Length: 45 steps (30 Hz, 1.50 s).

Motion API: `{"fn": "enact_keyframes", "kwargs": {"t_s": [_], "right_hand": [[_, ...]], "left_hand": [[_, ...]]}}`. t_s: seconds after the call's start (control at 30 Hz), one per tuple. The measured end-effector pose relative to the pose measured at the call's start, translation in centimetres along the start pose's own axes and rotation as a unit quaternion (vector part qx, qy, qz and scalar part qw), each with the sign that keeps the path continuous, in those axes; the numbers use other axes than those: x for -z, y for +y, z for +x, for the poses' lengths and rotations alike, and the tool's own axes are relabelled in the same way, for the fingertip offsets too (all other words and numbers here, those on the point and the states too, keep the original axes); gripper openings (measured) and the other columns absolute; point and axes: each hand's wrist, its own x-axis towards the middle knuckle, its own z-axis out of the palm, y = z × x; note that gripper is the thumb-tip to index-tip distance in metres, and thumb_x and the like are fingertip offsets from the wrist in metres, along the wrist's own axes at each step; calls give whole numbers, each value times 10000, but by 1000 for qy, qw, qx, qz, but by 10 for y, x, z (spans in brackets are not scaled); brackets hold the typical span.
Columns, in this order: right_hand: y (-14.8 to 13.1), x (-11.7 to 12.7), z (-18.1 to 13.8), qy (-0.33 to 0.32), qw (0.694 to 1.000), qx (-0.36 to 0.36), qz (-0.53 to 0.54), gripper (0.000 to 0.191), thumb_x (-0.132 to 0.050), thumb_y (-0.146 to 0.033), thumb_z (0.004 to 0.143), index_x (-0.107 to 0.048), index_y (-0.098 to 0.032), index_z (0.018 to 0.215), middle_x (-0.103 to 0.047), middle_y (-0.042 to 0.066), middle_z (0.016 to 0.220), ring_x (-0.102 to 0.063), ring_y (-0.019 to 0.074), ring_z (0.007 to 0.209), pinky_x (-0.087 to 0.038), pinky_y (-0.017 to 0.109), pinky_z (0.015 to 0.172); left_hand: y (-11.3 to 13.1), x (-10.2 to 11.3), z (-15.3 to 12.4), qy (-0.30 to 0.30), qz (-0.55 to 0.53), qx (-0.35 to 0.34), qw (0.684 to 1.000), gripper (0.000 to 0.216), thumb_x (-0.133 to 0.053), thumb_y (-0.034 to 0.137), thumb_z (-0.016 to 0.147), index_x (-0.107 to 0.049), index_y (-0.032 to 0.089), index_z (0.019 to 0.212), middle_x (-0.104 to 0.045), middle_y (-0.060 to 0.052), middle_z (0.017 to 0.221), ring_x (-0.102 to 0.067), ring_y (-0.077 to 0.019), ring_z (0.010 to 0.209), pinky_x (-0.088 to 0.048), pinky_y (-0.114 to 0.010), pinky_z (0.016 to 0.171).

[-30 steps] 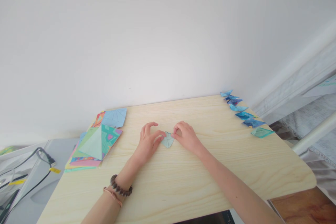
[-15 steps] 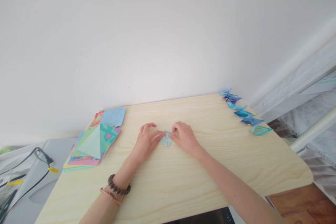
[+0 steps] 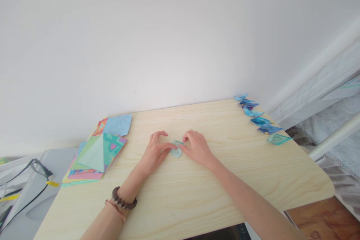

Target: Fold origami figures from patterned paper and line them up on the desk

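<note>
- Folded paper between the hands: 1, small, pale green (image 3: 176, 153); lies on the table (image 3: 157, 206) near its middle, creases visible.
- Left hand (image 3: 153, 153): 1, partly open; one finger arches clear of the paper, fingertips below it touch the paper's left side. Cannot tell whether they pinch it.
- Right hand (image 3: 198, 148): 1, fingers curled, thumb and forefinger bent close together at the paper's upper right edge, touching it. Pinch or press: cannot tell.
- Folded shapes (image 3: 261, 121) along the table's right edge: 7 counted, 6 mostly blue, 1 green nearest; far ones overlap.
- Paper pile (image 3: 86, 176) at left: sheets overlap, count uncertain; 1 pale green folded triangle (image 3: 94, 155) on top, 1 creased light-blue sheet (image 3: 119, 124) behind.
- Bracelets (image 3: 122, 200) on left wrist: 2, one beaded, one copper-coloured.
</note>
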Motion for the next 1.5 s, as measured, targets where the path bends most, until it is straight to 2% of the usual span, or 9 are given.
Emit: {"fn": "enact_keyframes", "kwargs": {"t_s": [0.13, 0.5, 0.7, 0.8, 0.9, 1.1, 1.23, 1.37, 1.5], "right_hand": [[-1, 2, 1, -15, 1000, -12, 13, 139, -622, -234, 735, -499, -202, 792, -576, -5, 829, -502, 159, 816, -324, 292, 771], [7, 12, 9, -65, 994, -3, 86, 147, -528, -93, 727, -521, -201, 825, -579, 0, 861, -506, 140, 803, -359, 274, 749], [9, 16, -1, -51, 993, 72, 72, 134, -547, -177, 802, -580, -214, 926, -595, 27, 946, -520, 164, 877, -370, 311, 806], [10, 19, -5, -73, 986, 127, 72, 255, -588, -253, 803, -589, -257, 1058, -584, 31, 1015, -523, 176, 938, -376, 333, 860], [12, 19, -5, -76, 985, 141, 58, 294, -606, -279, 789, -603, -280, 1082, -561, 35, 1052, -524, 182, 965, -388, 338, 884], [11, 13, -1, -52, 988, 140, 46, 373, -561, -155, 757, -597, -285, 1104, -548, 33, 1073, -535, 177, 957, -404, 333, 881], [10, 9, 9, -32, 987, 120, 99, 276, -549, -206, 793, -611, -260, 1057, -559, 33, 1076, -555, 136, 801, -437, 286, 777], [10, 5, 25, 2, 977, 95, 191, 174, -485, -252, 855, -651, -200, 855, -599, 17, 814, -523, 114, 686, -414, 231, 651], [9, 3, 34, 7, 971, 52, 235, 180, -517, -287, 835, -666, -187, 828, -587, 2, 688, -494, 114, 638, -374, 221, 585]], "left_hand": [[1, 1, -1, 10, 8, 12, 1000, 267, -490, 174, 854, -691, 326, 942, -364, -53, 1167, -370, -222, 1141, -355, -423, 997], [6, 11, -1, -42, 23, 4, 999, 289, -458, 168, 863, -681, 324, 962, -399, -55, 1188, -381, -226, 1154, -375, -420, 977], [3, 21, -2, -84, -2, -77, 993, 281, -500, 245, 865, -613, 308, 1115, -480, -61, 1155, -390, -218, 1167, -324, -413, 1028], [4, 22, -2, -64, 13, -80, 995, 246, -505, 293, 870, -630, 288, 1082, -523, -64, 1089, -448, -206, 1098, -366, -394, 986], [2, 17, -2, -37, 35, -90, 995, 248, -485, 296, 881, -625, 270, 1084, -545, -72, 1076, -492, -197, 1044, -409, -374, 936], [-4, 5, 4, 35, 84, -92, 992, 250, -409, 230, 912, -596, 208, 1077, -626, -73, 1039, -559, -190, 957, -462, -341, 840], [-1, 3, 12, 61, 46, -25, 997, 249, -369, 243, 922, -593, 187, 1016, -662, -68, 935, -600, -183, 870, -476, -311, 776], [4, 7, 15, 90, -99, 89, 987, 267, -387, 331, 912, -578, 202, 1047, -658, -64, 1008, -615, -178, 902, -472, -290, 800], [5, 9, 14, 46, -258, 162, 951, 347, -479, 417, 856, -564, 165, 1079, -676, -71, 977, -634, -173, 813, -482, -246, 695]]}}
